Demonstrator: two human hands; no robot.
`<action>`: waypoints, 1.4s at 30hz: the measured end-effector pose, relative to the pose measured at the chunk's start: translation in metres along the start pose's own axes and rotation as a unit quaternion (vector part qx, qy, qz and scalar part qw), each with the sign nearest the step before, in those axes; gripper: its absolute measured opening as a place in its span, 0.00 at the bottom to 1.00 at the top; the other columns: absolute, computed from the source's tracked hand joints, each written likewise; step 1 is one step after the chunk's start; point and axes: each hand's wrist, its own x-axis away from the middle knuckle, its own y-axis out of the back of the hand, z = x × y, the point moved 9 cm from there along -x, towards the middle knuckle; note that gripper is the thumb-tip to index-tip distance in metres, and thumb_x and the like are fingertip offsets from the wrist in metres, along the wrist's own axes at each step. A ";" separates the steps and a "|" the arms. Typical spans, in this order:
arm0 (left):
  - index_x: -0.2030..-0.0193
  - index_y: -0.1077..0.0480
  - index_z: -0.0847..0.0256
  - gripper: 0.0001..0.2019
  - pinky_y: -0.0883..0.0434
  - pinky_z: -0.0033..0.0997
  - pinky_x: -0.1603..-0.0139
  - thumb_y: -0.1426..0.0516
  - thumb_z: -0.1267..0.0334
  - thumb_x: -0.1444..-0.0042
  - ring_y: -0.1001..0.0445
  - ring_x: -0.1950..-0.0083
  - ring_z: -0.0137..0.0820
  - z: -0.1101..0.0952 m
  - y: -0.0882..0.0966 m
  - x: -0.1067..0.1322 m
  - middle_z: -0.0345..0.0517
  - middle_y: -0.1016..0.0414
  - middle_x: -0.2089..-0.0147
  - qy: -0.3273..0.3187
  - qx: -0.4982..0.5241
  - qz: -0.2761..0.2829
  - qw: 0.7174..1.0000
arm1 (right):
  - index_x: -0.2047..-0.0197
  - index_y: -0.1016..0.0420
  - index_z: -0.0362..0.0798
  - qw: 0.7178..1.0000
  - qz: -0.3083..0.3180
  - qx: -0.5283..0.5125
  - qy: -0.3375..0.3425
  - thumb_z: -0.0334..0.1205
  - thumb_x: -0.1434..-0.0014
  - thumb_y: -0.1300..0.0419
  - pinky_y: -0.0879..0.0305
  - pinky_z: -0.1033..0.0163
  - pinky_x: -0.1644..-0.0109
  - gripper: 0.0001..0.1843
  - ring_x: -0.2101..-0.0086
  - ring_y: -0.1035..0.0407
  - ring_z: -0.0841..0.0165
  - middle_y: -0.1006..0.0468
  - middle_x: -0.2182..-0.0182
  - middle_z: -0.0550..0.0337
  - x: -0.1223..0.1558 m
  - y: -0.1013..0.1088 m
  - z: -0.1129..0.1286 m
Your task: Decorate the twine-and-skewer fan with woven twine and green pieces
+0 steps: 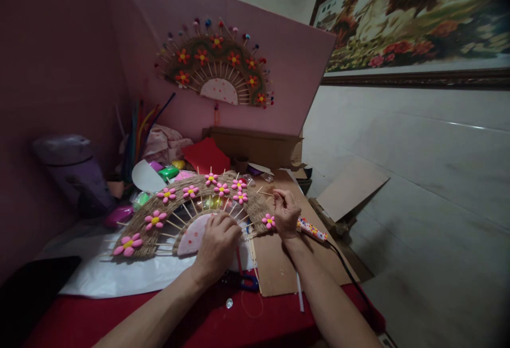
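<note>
A fan-shaped craft of wooden sticks and woven jute, dotted with pink flowers, lies on white paper. My left hand rests on the fan's pale hub, fingers curled and pressing down. My right hand sits at the fan's right end, fingers pinched on a thin stick tip beside a pink flower. A decorated glue gun lies just right of that hand.
A finished fan with red flowers hangs on the pink board. Blue-handled scissors lie by my left wrist. Cardboard sheet, red cloth, a purple jar, clay pots and pipe cleaners crowd the back.
</note>
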 end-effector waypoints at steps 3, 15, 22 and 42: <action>0.68 0.28 0.61 0.06 0.37 0.43 0.54 0.45 0.70 0.43 0.34 0.57 0.37 0.001 0.000 0.000 0.46 0.26 0.65 0.002 0.001 -0.001 1.000 | 0.61 0.27 0.46 0.999 0.001 -0.039 -0.029 0.43 0.38 0.47 0.36 0.66 0.75 0.12 0.78 0.34 0.72 0.26 0.71 0.58 0.001 -0.003 -0.007; 0.68 0.28 0.60 0.06 0.36 0.43 0.54 0.45 0.70 0.42 0.33 0.56 0.38 0.000 0.002 0.000 0.47 0.26 0.65 0.002 -0.002 -0.005 1.000 | 0.70 0.28 0.46 0.999 0.021 -0.017 -0.030 0.46 0.42 0.42 0.37 0.66 0.72 0.12 0.77 0.34 0.72 0.28 0.77 0.63 0.004 -0.005 -0.007; 0.67 0.29 0.61 0.04 0.36 0.43 0.54 0.44 0.70 0.43 0.34 0.56 0.38 0.000 0.001 0.000 0.46 0.25 0.65 -0.001 0.004 -0.001 1.000 | 0.70 0.29 0.46 1.000 0.003 -0.005 -0.025 0.45 0.43 0.40 0.36 0.66 0.72 0.10 0.76 0.34 0.72 0.27 0.76 0.62 0.004 -0.003 -0.005; 0.68 0.28 0.60 0.07 0.36 0.42 0.54 0.47 0.70 0.41 0.33 0.56 0.37 0.000 0.001 0.000 0.47 0.25 0.65 -0.003 -0.005 -0.003 1.000 | 0.72 0.30 0.46 0.999 0.007 0.002 -0.033 0.48 0.38 0.47 0.40 0.68 0.73 0.17 0.78 0.35 0.72 0.30 0.80 0.64 0.004 0.000 -0.004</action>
